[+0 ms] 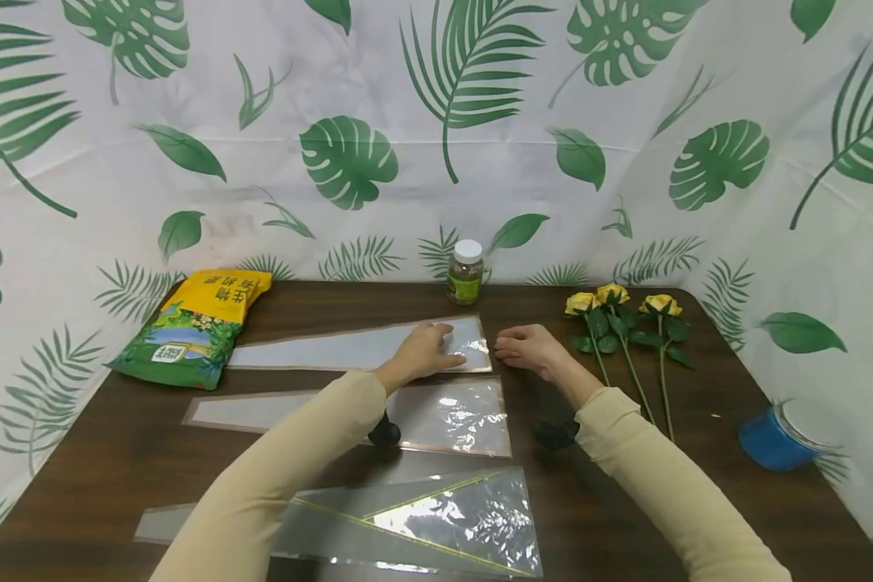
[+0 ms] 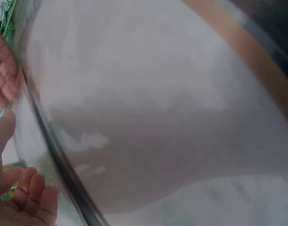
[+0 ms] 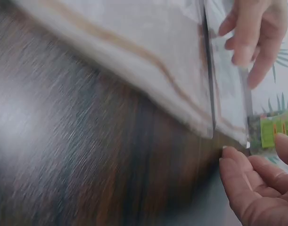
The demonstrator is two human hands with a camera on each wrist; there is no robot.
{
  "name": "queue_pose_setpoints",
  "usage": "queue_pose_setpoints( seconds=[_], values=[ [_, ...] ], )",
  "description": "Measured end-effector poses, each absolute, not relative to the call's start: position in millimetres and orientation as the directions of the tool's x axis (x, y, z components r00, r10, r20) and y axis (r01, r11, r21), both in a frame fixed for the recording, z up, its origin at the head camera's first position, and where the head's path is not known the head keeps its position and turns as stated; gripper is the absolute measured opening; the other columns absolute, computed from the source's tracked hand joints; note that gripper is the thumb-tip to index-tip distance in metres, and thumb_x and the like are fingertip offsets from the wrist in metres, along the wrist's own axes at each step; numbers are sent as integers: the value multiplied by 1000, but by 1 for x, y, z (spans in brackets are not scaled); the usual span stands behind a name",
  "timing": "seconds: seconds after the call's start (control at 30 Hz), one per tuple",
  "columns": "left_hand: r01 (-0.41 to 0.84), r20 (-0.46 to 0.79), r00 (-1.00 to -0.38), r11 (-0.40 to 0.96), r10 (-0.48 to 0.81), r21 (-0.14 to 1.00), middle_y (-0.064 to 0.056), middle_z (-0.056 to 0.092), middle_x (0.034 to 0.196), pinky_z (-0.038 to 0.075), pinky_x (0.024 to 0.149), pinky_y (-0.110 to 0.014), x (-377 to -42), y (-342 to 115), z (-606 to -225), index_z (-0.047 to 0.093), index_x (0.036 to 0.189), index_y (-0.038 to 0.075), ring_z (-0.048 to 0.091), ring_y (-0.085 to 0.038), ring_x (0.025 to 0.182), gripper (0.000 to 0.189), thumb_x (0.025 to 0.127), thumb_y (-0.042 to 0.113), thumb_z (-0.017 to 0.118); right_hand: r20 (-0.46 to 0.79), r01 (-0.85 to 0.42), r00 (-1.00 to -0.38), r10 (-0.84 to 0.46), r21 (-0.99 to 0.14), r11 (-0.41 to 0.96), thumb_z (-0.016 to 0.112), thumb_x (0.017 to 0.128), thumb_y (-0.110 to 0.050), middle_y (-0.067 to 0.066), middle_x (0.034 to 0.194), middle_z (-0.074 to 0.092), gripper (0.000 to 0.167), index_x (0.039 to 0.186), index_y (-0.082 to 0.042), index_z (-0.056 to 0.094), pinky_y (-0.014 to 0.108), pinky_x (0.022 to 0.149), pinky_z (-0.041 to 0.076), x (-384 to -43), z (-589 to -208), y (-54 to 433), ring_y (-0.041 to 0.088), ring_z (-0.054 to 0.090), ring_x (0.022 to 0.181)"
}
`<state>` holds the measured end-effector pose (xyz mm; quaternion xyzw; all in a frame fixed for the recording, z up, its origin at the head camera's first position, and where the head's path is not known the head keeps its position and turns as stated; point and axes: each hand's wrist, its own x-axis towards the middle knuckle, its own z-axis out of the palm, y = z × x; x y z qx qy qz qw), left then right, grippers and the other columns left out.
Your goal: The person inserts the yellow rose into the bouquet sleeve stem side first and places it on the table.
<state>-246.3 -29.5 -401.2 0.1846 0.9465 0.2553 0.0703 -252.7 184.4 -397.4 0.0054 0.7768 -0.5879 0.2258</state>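
Three long, tapered clear plastic sleeves lie side by side on the dark wood table, wide ends to the right. The far sleeve (image 1: 335,346) and the middle sleeve (image 1: 454,416) have copper-coloured borders; the near sleeve (image 1: 451,525) carries gold lines. Over the wide end of the far one is my left hand (image 1: 423,352), its fingers loosely bent and apart, nothing between them. My right hand (image 1: 533,349) is just past that sleeve's right edge. In the right wrist view, the right hand's (image 3: 259,188) fingertips are close to the sleeve's corner, fingers relaxed and holding nothing.
Several yellow roses (image 1: 613,294) with long stems lie right of my right hand. A white-lidded jar (image 1: 465,275) stands behind the far sleeve. At back left, a green-and-yellow bag (image 1: 192,327) overlaps that sleeve's narrow end. A blue can (image 1: 778,436) sits at the right edge.
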Motion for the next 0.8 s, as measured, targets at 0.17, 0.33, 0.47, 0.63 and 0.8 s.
queue_pose_setpoints(
  seconds=[0.17, 0.33, 0.47, 0.63, 0.8],
  values=[
    [332, -24, -921, 819, 388, 468, -11, 56, 97, 44, 86, -36, -249, -24, -409, 52, 129, 0, 53, -25, 96, 64, 79, 34, 75, -389, 324, -883, -262, -910, 259, 46, 98, -5, 28, 119, 57, 46, 136, 16, 32, 38, 93, 48, -254, -397, 175, 12, 64, 86],
    [341, -11, -922, 825, 387, 451, -9, 53, 87, 44, 78, -35, -248, -24, -413, 56, 125, 0, 51, -23, 86, 60, 78, 32, 77, -402, 351, -880, -253, -909, 224, 49, 96, -3, 6, 82, 64, 45, 134, 17, 35, 23, 69, 54, -258, -401, 167, 7, 62, 69],
    [329, 5, -929, 819, 370, 470, -9, 53, 88, 44, 78, -34, -247, -25, -416, 58, 123, 1, 50, -23, 86, 58, 78, 31, 77, -405, 362, -883, -237, -909, 205, 50, 94, -1, 0, 71, 59, 44, 132, 17, 36, 19, 60, 52, -261, -408, 162, 5, 58, 61],
    [295, 37, -942, 774, 333, 560, -12, 59, 87, 44, 76, -33, -247, -25, -419, 60, 120, 0, 52, -23, 85, 51, 79, 26, 75, -391, 348, -900, -190, -910, 223, 53, 93, 0, -2, 69, 55, 35, 123, 15, 45, 18, 54, 50, -265, -415, 157, 5, 55, 59],
    [144, 7, -978, 647, 209, 749, -16, 66, 105, 47, 87, -35, -245, -24, -418, 59, 123, 1, 59, -27, 100, 49, 82, 24, 72, -341, 301, -926, -161, -926, 228, 57, 92, -3, -2, 66, 55, 20, 105, 11, 55, 19, 51, 50, -267, -419, 154, 5, 55, 56]
  ],
)
